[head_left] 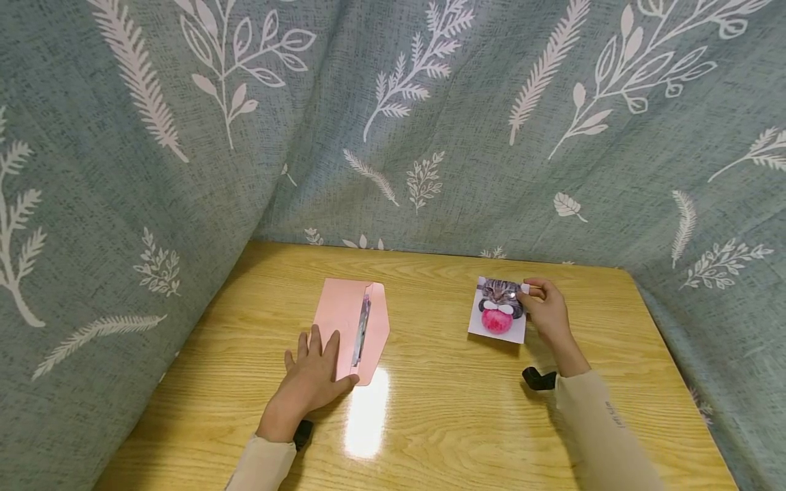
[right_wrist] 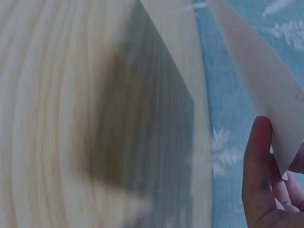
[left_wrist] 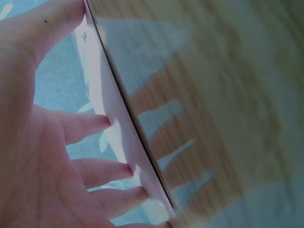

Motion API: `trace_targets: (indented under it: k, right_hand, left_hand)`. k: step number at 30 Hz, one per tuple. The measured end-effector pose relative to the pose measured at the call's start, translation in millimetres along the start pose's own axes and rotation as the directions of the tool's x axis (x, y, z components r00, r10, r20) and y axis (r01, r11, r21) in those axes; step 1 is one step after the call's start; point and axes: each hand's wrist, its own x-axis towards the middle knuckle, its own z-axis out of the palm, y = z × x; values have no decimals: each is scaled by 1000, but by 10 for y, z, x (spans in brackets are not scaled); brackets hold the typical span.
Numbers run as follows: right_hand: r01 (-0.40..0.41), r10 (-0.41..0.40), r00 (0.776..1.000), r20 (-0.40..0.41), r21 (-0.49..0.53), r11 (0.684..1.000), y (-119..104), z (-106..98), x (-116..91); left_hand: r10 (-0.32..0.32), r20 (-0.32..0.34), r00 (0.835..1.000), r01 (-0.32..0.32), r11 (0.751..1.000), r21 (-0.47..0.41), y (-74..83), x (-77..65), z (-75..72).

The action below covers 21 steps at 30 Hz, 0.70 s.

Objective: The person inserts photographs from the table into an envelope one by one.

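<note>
A pink envelope (head_left: 340, 314) lies on the table at left of centre, its pointed flap to the right and picture cards (head_left: 362, 327) showing in its slot. My left hand (head_left: 313, 372) rests on the envelope's near left part with fingers spread and straight. In the left wrist view its fingertips (left_wrist: 126, 169) touch the pale envelope edge. At the right, my right hand (head_left: 546, 310) pinches a square card (head_left: 499, 310) by its right edge. A striped cat's face and a pink ball are printed on it. The right wrist view shows the card's plain back (right_wrist: 266, 71), raised over the table with its shadow below.
The wooden table (head_left: 430, 423) has a bright light reflection near the left hand. A grey-green curtain (head_left: 454, 170) with white leaf prints hangs at the back and both sides. Black wrist mounts (head_left: 539, 379) sit by both wrists.
</note>
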Motion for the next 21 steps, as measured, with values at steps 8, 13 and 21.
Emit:
trace_targets:
  k: [8, 13, 21]
  right_hand:
    - [8, -8, 999, 54, 3, 1000, -22, 339, -34]
    - [-2, 0, 997, 74, 33, 999, -15, 569, -48]
    - [24, -26, 994, 109, 23, 999, -41, 958, -81]
  left_hand:
    - [-2, -1, 1000, 2, 1000, -6, 11, -6, -12]
    - [-4, 3, 1000, 4, 1000, -8, 19, -9, -21]
    - [-10, 17, 1000, 10, 1000, -4, 21, -10, -24]
